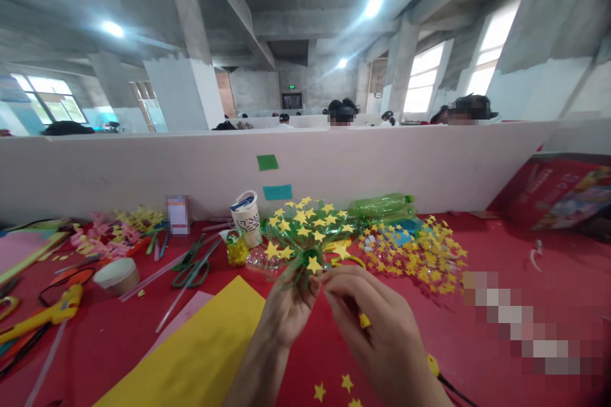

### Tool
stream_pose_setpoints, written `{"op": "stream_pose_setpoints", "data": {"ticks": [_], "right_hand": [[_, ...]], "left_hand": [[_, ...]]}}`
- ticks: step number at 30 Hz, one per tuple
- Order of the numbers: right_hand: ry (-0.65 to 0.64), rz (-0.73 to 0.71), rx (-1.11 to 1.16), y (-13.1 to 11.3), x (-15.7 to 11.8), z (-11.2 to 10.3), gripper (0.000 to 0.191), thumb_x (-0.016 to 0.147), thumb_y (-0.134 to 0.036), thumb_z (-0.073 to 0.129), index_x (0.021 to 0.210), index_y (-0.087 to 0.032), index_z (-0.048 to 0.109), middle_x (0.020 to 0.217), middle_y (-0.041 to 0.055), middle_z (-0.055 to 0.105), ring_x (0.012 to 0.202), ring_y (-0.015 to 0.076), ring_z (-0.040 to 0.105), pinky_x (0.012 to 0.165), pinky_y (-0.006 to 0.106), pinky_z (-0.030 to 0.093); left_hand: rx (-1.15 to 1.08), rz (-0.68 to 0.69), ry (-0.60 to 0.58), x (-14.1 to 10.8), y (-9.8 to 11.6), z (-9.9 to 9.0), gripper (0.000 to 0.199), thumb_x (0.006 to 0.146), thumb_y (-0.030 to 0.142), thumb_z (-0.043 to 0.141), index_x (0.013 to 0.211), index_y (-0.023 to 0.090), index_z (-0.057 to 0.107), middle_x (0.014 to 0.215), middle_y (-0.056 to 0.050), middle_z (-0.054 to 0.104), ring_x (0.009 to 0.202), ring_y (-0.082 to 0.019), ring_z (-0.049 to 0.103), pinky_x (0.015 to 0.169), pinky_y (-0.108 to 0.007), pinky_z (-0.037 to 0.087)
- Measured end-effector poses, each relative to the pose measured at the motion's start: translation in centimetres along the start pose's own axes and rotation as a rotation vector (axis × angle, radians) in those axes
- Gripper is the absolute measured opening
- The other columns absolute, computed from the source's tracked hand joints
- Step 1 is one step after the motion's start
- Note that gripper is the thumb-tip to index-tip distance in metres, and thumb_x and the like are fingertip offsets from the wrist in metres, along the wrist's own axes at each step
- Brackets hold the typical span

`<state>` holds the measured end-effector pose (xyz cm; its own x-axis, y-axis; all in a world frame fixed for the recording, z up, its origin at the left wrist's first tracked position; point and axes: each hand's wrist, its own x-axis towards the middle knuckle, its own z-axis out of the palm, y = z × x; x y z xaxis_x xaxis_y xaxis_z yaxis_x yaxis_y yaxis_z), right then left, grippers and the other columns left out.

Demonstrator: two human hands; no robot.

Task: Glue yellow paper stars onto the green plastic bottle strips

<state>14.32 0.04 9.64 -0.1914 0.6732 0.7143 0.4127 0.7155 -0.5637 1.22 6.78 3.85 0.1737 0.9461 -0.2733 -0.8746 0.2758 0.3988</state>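
My left hand [292, 308] is closed round a cut green plastic bottle piece [310, 257]. Its strips fan outward and carry several yellow paper stars [301, 217]. One larger star [314, 265] sits in front of the bottle's neck. My right hand [377, 324] has thumb and forefinger pinched together just right of that star; whatever lies between the fingertips is too small to make out. Behind the right hand, parts of a yellow tool with a black cord [432, 365] show on the red table. Loose yellow stars [347, 383] lie below my hands.
Yellow paper [200, 337], green-handled scissors [193, 267] and a yellow glue gun [57, 311] lie to the left. A white cup [247, 219] and green bottles [384, 206] stand or lie near the white partition [143, 168]. Starred clusters [429, 254] are at right.
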Motion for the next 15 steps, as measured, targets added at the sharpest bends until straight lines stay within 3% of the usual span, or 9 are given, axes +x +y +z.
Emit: {"op": "stream_pose_setpoints", "data": {"ticks": [5,10,15], "right_hand": [[-0.022,0.04,-0.075,0.0,0.0,0.1,0.017,0.084,-0.014,0.047,0.096,-0.02,0.057,0.091,0.003,0.063,0.074,0.0112,0.06,0.068,0.022,0.049],[-0.061,0.027,-0.17,-0.8,-0.2,-1.0,0.032,0.077,-0.022,0.056,0.11,-0.021,0.055,0.092,0.0035,0.064,0.065,0.0121,0.059,0.063,0.024,0.05],[-0.048,0.024,-0.24,-0.5,-0.1,-1.4,0.03,0.078,-0.02,0.055,0.108,-0.021,0.057,0.085,0.0036,0.064,0.056,0.0109,0.056,0.052,0.022,0.047]], "left_hand": [[0.027,0.003,-0.076,0.1,-0.1,-0.3,0.016,0.081,0.007,0.048,0.072,0.01,0.06,0.063,-0.004,0.062,0.06,-0.011,0.061,0.059,-0.021,0.052],[0.024,0.009,-0.116,0.2,0.3,-0.7,0.013,0.079,0.005,0.051,0.081,0.009,0.063,0.069,-0.006,0.065,0.063,-0.01,0.062,0.064,-0.019,0.052],[0.012,-0.004,-0.187,0.2,0.4,-0.9,0.015,0.081,0.009,0.049,0.084,0.008,0.064,0.075,-0.008,0.066,0.063,-0.01,0.061,0.063,-0.019,0.052]]}}
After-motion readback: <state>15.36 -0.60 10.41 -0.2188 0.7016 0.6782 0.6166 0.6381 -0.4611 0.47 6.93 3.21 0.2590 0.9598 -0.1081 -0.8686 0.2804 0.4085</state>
